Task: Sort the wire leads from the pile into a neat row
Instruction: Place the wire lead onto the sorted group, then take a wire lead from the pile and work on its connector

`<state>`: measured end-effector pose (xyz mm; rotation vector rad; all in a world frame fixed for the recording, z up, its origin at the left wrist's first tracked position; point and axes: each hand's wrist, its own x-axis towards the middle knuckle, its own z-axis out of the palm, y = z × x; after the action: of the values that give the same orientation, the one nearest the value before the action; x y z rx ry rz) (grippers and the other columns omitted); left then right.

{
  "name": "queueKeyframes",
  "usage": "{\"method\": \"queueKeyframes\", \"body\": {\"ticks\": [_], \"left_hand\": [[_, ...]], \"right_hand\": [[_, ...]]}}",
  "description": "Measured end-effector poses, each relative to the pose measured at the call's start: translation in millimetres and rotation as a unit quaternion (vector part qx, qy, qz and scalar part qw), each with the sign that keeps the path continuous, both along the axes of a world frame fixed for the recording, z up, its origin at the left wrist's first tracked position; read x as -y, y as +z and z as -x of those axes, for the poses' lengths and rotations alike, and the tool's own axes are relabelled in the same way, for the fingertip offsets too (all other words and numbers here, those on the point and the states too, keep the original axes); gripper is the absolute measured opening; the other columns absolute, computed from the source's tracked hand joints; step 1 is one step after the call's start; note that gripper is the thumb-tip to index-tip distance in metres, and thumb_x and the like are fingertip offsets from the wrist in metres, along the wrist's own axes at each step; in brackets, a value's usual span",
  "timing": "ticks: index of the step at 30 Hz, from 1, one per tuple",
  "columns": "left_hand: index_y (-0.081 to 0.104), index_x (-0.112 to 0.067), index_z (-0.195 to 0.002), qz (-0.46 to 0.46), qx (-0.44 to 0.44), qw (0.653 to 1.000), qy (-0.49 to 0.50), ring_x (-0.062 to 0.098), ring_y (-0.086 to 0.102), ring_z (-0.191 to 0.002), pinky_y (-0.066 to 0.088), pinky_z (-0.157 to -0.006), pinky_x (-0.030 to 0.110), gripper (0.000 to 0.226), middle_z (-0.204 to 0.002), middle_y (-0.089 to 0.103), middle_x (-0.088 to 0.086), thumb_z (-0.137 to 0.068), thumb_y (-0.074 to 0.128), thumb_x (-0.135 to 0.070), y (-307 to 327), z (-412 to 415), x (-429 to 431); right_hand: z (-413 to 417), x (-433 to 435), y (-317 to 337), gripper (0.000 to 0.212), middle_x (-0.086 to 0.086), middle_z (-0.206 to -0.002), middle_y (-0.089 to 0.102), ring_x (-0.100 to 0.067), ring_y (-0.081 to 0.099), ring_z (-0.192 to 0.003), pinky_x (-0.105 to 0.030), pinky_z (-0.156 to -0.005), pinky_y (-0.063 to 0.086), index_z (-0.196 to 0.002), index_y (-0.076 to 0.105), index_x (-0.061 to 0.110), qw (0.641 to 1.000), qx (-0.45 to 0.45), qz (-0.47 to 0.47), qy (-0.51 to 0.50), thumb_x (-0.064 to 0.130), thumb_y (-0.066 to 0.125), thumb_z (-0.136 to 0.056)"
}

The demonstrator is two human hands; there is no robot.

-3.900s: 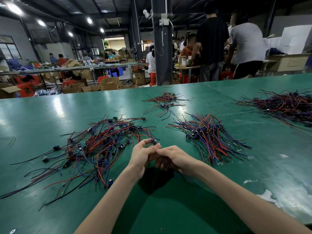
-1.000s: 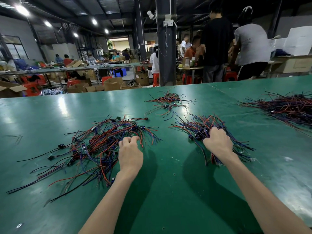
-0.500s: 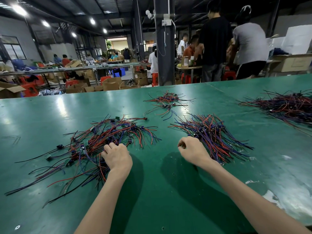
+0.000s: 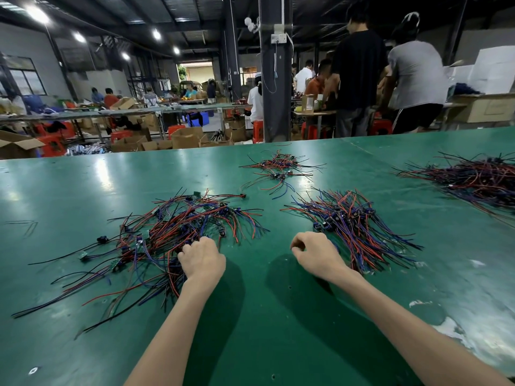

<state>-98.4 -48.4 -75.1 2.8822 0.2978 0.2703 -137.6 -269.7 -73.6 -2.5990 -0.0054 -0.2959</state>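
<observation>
Sprawling in a tangled pile, wire leads point(image 4: 167, 240) show red, blue, black.

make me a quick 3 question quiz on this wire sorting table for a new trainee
1. True or false: the left hand is at the near edge of the tangled pile.
2. The right hand is nearest to which? A) the combed bundle B) the small pile at the back C) a cardboard box
3. How many separate heaps of wire lie on the green table?
Key: 1 true; 2 A; 3 four.
</observation>
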Motion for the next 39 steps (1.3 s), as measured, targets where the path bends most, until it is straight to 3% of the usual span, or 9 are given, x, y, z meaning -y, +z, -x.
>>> {"method": "queueKeyframes", "body": {"ticks": [4,7,10,12,16,22,27,31,39], "left_hand": [[0.045,-0.013,-0.057,0.185,0.020,0.981,-0.054,0.023,0.048,-0.058,0.036,-0.055,0.029,0.031,-0.059,0.053,0.004,-0.088,0.052,-0.015,5,5,9],[0.049,-0.014,-0.053,0.302,0.018,0.950,-0.075,0.023,0.043,-0.059,0.032,-0.055,0.029,0.031,-0.060,0.051,0.004,-0.083,0.057,-0.014,14,9,16],[0.051,-0.014,-0.044,0.480,-0.044,0.868,-0.116,0.018,0.035,-0.046,0.028,-0.051,0.025,0.039,-0.045,0.044,0.000,-0.081,0.065,-0.009,21,16,25],[0.051,-0.012,-0.046,0.554,-0.121,0.812,-0.137,0.011,0.035,-0.035,0.028,-0.042,0.015,0.039,-0.039,0.042,-0.003,-0.082,0.066,-0.006,26,22,29],[0.060,-0.005,-0.058,0.543,-0.248,0.770,-0.225,0.008,0.045,-0.034,0.031,-0.034,0.010,0.024,-0.045,0.052,0.001,-0.081,0.067,-0.006,31,34,36],[0.067,-0.015,-0.069,0.482,-0.319,0.751,-0.319,0.006,0.057,-0.051,0.044,-0.047,0.014,0.020,-0.064,0.067,0.000,-0.088,0.065,-0.019,23,40,42],[0.063,-0.007,-0.083,0.566,-0.228,0.769,-0.192,0.011,0.057,-0.051,0.047,-0.046,0.018,0.031,-0.064,0.064,0.002,-0.094,0.055,-0.034,20,31,42],[0.067,-0.007,-0.082,0.625,-0.148,0.750,-0.159,0.010,0.055,-0.053,0.048,-0.047,0.016,0.018,-0.071,0.066,0.002,-0.092,0.061,-0.021,19,24,38],[0.066,-0.004,-0.083,0.658,-0.139,0.721,-0.167,0.006,0.050,-0.045,0.048,-0.049,0.017,0.002,-0.058,0.059,0.001,-0.083,0.068,-0.004,15,26,39]], "right_hand": [[0,-3,-2,0.017,-0.004,-0.096,0.071,-0.022,0.063,-0.089,-0.035,-0.084,0.051,-0.094,0.070,0.011,1.000,0.001,-0.019,0.008,0.013,0.054,-0.089],[-1,-6,-1,0.017,-0.006,-0.086,0.072,-0.015,0.062,-0.077,-0.028,-0.076,0.049,-0.088,0.072,0.008,0.997,-0.007,-0.078,0.013,0.015,0.057,-0.090],[-1,-11,4,0.024,-0.008,-0.073,0.068,-0.004,0.051,-0.045,-0.017,-0.050,0.041,-0.083,0.069,0.008,0.975,-0.050,-0.213,0.029,0.018,0.051,-0.096],[-1,-13,7,0.027,-0.009,-0.072,0.066,-0.008,0.047,-0.040,-0.017,-0.040,0.035,-0.090,0.065,0.005,0.943,-0.086,-0.319,0.035,0.020,0.045,-0.100],[2,-15,10,0.024,-0.012,-0.071,0.065,-0.010,0.051,-0.038,-0.017,-0.037,0.036,-0.096,0.058,0.002,0.866,-0.148,-0.476,0.046,0.022,0.047,-0.100],[4,-14,11,0.008,-0.002,-0.060,0.068,-0.005,0.050,-0.038,-0.015,-0.040,0.037,-0.092,0.061,0.005,0.827,-0.179,-0.532,0.042,0.005,0.054,-0.094],[5,-14,13,0.004,-0.005,-0.066,0.067,-0.006,0.047,-0.042,-0.015,-0.040,0.037,-0.087,0.067,0.003,0.804,-0.194,-0.560,0.052,0.002,0.063,-0.085],[7,-15,13,0.004,-0.007,-0.072,0.071,-0.007,0.051,-0.047,-0.015,-0.044,0.043,-0.086,0.068,0.005,0.792,-0.232,-0.558,0.088,0.004,0.064,-0.084],[11,-18,14,0.011,0.001,-0.071,0.063,-0.008,0.055,-0.049,-0.016,-0.048,0.042,-0.090,0.064,0.010,0.791,-0.272,-0.532,0.130,0.005,0.055,-0.090]]}}
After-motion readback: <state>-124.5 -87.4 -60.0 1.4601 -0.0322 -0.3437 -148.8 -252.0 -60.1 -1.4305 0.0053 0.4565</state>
